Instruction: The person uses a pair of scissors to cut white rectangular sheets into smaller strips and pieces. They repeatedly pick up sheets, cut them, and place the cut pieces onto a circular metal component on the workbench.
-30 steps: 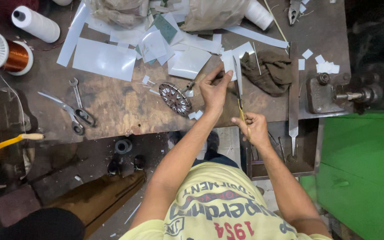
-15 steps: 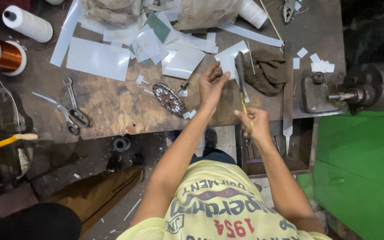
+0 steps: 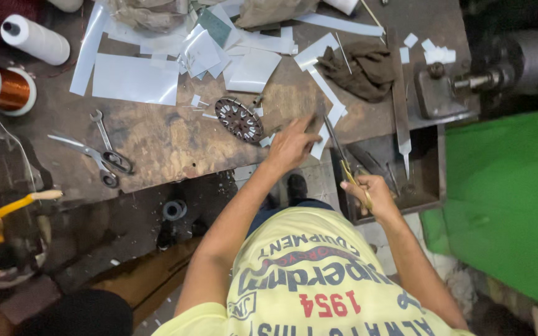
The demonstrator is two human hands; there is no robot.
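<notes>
Right hand point(image 3: 373, 191): closed round yellow-handled scissors point(image 3: 342, 155), grip low for leverage; blades run along the 11-to-5 o'clock axis, tips toward 11, over the workbench point(image 3: 175, 143) edge. Left hand point(image 3: 292, 142): fingers spread flat, empty, pressing a white paper strip point(image 3: 325, 121); laminated stator disc point(image 3: 239, 119) at its 10 o'clock.

Dim bench, glare on white sheets, murky corners, slight motion blur

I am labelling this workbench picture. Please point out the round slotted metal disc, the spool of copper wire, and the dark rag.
Round slotted metal disc point(image 3: 239, 119), head view, on its slotted ring.
Spool of copper wire point(image 3: 14, 90), head view, on the copper winding.
Dark rag point(image 3: 357, 67), head view, on its crumpled middle.
</notes>
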